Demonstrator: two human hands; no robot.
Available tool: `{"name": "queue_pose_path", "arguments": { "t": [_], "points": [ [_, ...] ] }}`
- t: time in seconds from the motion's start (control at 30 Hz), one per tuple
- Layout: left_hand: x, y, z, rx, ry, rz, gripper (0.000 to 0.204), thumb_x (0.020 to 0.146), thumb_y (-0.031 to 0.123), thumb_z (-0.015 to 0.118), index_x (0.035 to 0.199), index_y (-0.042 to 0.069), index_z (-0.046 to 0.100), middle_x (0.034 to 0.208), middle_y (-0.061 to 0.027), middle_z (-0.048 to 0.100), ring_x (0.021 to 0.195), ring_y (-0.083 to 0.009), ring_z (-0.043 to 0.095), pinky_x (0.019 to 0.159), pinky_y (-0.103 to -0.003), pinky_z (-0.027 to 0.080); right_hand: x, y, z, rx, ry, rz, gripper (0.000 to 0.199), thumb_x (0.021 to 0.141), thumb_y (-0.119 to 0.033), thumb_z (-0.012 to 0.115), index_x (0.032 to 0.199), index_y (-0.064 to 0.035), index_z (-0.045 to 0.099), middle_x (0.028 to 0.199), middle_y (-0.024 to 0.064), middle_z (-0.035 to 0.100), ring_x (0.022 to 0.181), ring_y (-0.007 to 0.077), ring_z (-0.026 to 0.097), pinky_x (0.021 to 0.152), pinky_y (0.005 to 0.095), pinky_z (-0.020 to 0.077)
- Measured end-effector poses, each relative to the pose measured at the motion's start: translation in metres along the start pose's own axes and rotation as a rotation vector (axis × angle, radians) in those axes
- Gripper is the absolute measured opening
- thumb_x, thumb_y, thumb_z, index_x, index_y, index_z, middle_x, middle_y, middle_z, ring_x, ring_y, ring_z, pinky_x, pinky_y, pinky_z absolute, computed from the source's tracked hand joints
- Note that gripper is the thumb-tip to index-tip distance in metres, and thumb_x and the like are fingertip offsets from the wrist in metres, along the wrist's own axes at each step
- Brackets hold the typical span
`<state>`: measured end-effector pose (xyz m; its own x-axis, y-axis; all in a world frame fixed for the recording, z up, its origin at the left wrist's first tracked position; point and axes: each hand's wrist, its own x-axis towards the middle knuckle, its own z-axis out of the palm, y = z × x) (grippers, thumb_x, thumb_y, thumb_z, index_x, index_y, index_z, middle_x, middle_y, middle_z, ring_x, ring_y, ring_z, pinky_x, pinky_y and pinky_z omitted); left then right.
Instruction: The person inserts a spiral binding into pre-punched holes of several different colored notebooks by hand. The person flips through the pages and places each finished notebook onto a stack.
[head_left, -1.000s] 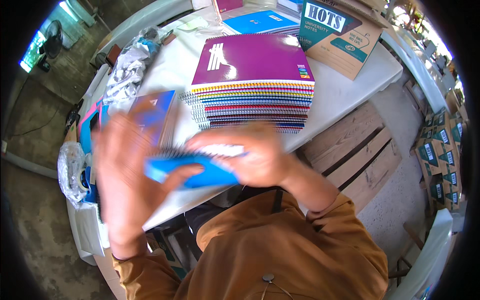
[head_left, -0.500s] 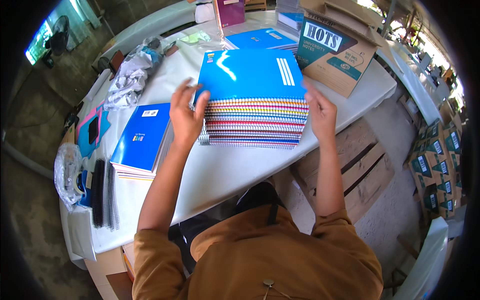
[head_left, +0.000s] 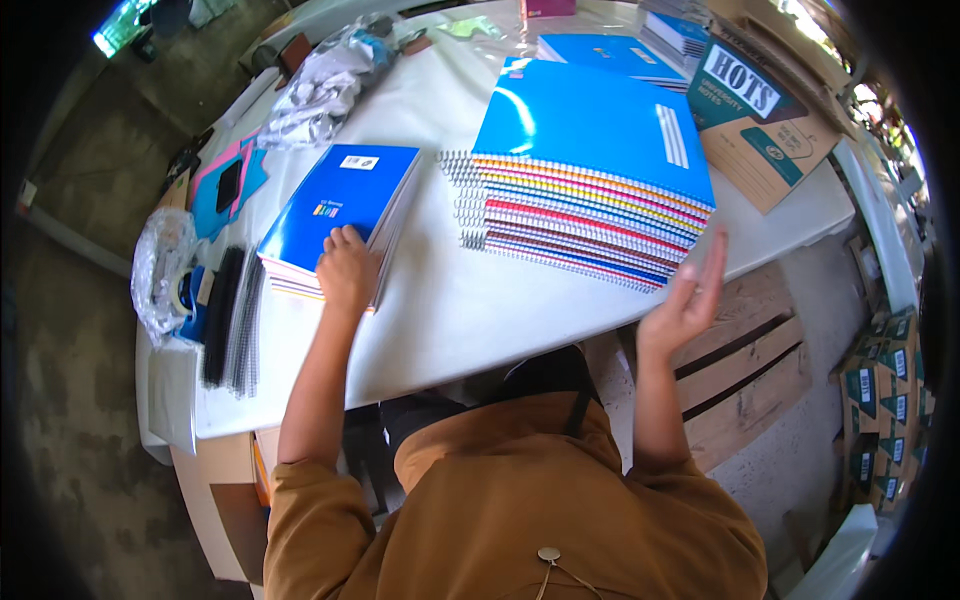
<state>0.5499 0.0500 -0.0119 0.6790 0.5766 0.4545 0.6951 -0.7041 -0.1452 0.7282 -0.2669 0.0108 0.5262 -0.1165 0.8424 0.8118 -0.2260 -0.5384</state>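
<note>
Notebook stack (head_left: 585,180), white-striped cover. Left of stack: blue notebooks (head_left: 335,190), white label (head_left: 358,162); left hand (head_left: 347,270) on top, grip unclear. Right of stack: right hand (head_left: 682,310), grip apart; lettered carton (head_left: 770,150).

Two hands (head_left: 348,268), two near notebook stacks (head_left: 590,125), one phone (head_left: 229,186)

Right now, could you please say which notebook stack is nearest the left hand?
The low, darker-blue-topped stack: the left hand is at its edge, whereas the tall, lighter-blue-topped stack stands farther right.
</note>
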Motion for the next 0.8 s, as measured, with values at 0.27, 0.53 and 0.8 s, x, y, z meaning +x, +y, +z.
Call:
{"name": "queue_pose_path", "arguments": {
  "t": [0.27,0.53,0.8],
  "points": [
    [0.012,-0.038,-0.030,-0.457,-0.137,-0.062,0.026,0.084,0.025,0.056,0.080,0.001,0.063,0.068,-0.0220,0.061,0.064,-0.0350,0.062,0.060,-0.041,0.046,-0.072,-0.068,0.039,0.809,-0.641,0.535,0.040,0.086,-0.007,0.053,0.125,0.0043,0.046,0.124,0.0176,0.053,0.117,0.0224,0.048,0.101,0.0323,0.0326],
    [0.013,-0.047,-0.033,-0.721,-0.258,-0.225,0.028,0.085,0.022,0.056,0.083,-0.006,0.059,0.064,-0.0230,0.056,0.058,-0.0299,0.055,0.059,-0.037,0.042,-0.078,-0.073,0.053,0.890,-1.063,0.804,0.040,0.087,-0.009,0.053,0.124,0.0029,0.047,0.116,0.0149,0.058,0.111,0.0215,0.055,0.093,0.0303,0.0402],
    [-0.012,-0.026,-0.028,-0.609,0.060,-0.104,0.021,0.084,0.015,0.054,0.104,0.008,0.059,0.077,-0.0226,0.059,0.068,-0.0389,0.058,0.058,-0.044,0.045,-0.097,-0.079,0.118,1.037,-1.282,1.087,0.059,0.090,-0.034,0.048,0.134,0.0028,0.032,0.134,0.0179,0.041,0.120,0.0238,0.045,0.097,0.0352,0.0360]
  ]
}}
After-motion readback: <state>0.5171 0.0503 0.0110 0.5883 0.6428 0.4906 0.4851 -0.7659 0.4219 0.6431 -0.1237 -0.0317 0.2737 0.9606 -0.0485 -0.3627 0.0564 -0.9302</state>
